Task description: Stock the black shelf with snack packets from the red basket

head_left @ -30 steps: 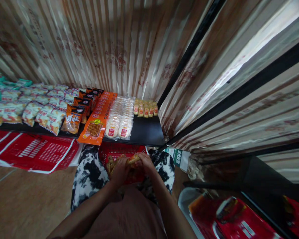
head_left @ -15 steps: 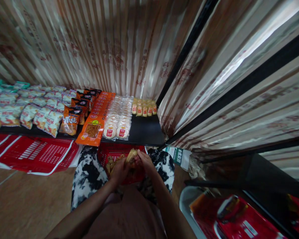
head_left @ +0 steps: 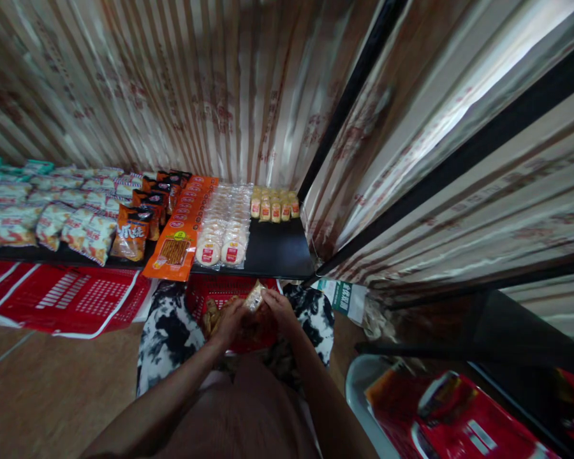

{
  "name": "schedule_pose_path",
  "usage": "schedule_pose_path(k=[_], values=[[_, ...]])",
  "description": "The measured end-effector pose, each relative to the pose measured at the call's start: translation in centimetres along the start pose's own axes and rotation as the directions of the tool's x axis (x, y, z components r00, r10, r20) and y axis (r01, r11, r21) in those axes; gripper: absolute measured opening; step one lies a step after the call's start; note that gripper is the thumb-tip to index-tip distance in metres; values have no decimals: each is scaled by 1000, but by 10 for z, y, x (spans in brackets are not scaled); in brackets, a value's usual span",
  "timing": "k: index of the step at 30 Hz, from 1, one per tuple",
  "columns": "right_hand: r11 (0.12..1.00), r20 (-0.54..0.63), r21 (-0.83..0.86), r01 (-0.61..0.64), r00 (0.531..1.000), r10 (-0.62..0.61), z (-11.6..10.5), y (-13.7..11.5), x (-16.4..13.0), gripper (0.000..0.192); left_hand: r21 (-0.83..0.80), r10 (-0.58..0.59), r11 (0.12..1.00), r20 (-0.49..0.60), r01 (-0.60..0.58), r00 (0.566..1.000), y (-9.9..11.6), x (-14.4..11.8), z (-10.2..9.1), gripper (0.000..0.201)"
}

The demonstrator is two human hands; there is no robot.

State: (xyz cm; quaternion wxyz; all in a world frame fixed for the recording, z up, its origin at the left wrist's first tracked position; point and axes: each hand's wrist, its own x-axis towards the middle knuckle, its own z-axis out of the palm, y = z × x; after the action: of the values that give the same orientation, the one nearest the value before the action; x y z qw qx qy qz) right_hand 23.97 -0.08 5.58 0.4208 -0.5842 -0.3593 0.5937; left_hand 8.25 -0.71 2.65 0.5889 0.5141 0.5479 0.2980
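Between my two hands is a small wrapped snack pack point(head_left: 255, 297), pale yellow with a shiny wrapper. My left hand point(head_left: 230, 320) grips its lower left end, and my right hand point(head_left: 278, 307) pinches its right side. Both hands are over a red basket point(head_left: 198, 288) held between my knees. More yellowish wrapped packs point(head_left: 212, 313) lie in the basket, left of my left hand. On the black shelf point(head_left: 280, 245) in front stand similar small yellow packs point(head_left: 275, 207) in short rows, their red labels facing me.
Left of the yellow packs, the shelf holds clear-wrapped round crackers point(head_left: 220, 245), a long orange packet point(head_left: 175, 245), orange-black bags point(head_left: 131, 233) and white snack bags point(head_left: 88, 233). Another red basket point(head_left: 71, 296) sits below left. A grey tub point(head_left: 358, 382) with red packaging stands at lower right, near black frame bars.
The snack pack has been turned in my hands, so a shinier, paler face shows now. Both hands stay over the basket, and the view has shifted slightly.
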Motion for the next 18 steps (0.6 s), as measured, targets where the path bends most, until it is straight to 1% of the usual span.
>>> schedule_pose_path(k=[3, 6, 8, 9, 10, 11, 13, 15, 16, 18], values=[[1000, -20, 0, 19, 1000, -19, -1, 3, 2, 37, -148, 18, 989, 3, -17, 1000, 5, -1, 0, 35], [999, -77, -7, 45, 996, -46, -2, 9, 7, 42, -228, -11, 974, -8, 9, 1000, 14, -4, -2, 33], [989, -137, -78, 127, 981, -137, -3, 11, 9, 46, -271, -50, 962, -16, 44, 999, 18, -5, -3, 33], [971, -155, -140, 196, 964, -217, -4, 12, 9, 46, -287, -70, 956, -16, 62, 997, 19, -5, -3, 33], [935, -158, -219, 279, 936, -316, -6, 12, 9, 44, -298, -84, 951, -12, 77, 996, 20, -5, -4, 34], [879, -138, -309, 363, 897, -419, -8, 11, 8, 40, -303, -94, 949, -10, 87, 996, 20, -4, -5, 34], [729, -42, -463, 504, 809, -586, -12, 8, 6, 31, -297, -90, 952, -25, 78, 996, 19, -3, -7, 33], [588, 85, -547, 596, 738, -669, -15, 6, 3, 29, -289, -69, 956, -34, 56, 997, 19, -1, -8, 29], [536, 140, -565, 628, 713, -687, -16, 5, 2, 31, -293, -69, 955, -34, 56, 997, 20, -1, -9, 26], [468, 218, -575, 671, 677, -703, -17, 4, -1, 34, -330, -104, 939, -5, 96, 995, 24, -1, -10, 24]])
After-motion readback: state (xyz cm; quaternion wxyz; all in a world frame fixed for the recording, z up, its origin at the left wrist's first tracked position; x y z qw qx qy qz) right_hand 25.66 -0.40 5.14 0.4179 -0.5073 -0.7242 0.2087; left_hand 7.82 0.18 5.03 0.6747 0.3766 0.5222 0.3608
